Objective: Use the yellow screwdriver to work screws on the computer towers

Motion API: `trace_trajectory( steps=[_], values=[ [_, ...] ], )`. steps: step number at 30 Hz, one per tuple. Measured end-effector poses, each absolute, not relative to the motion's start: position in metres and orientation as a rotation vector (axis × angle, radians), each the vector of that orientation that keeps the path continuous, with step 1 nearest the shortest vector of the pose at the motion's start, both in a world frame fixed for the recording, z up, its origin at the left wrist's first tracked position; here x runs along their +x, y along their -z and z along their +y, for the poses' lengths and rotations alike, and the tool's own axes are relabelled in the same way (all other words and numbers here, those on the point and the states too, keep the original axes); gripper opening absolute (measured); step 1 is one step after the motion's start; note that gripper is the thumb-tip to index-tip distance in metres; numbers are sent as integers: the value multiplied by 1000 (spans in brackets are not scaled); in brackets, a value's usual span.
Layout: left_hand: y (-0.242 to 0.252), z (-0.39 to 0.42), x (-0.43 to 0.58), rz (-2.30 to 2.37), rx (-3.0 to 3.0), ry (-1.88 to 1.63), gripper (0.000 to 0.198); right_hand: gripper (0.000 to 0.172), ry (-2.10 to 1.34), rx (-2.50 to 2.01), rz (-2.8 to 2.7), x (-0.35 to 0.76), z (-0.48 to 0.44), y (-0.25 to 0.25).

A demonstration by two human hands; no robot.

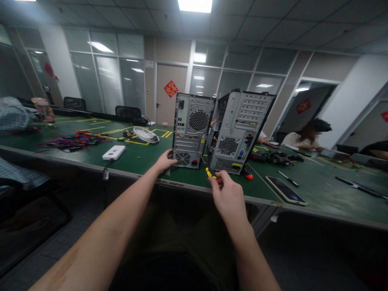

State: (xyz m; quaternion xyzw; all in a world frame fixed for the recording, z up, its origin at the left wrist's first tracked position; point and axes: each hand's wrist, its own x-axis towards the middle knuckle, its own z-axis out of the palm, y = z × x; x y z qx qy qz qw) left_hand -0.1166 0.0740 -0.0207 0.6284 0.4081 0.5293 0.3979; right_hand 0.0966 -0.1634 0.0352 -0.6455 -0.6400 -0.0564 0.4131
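The left case [192, 130] stands upright near the desk's [142, 159] front edge, its back panel facing the camera: grey metal, a round fan grille up top, ports down the left side, a power-supply fan at the bottom. The left hand [165, 161] rests against its lower left corner, fingers curled onto the panel beside the bottom fan. Just beside it on the right, touching or nearly so, stands a second case [239, 131], tilted slightly, its side open and wiring visible in the gap.

The right hand [226, 194] hovers in front of the desk's front edge, below the gap between the two cases, fingers pinched closed on a yellow-and-black screwdriver [210, 173] whose tip points up toward the cases.

Farther along the front edge to the right lies a phone [286, 190]; to the left, a white box [113, 152]. Behind that sit a fan [146, 134] and a heap of wires [72, 141]. A person [306, 135] sits at the desk's far right side.
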Motion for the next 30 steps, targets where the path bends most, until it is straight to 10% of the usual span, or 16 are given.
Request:
trace_trajectory(
  steps=[30],
  values=[
    [21,74,-117,1010,1597,-1338,68,15,136,-1656,-1592,96,-162,-34]
  ],
)
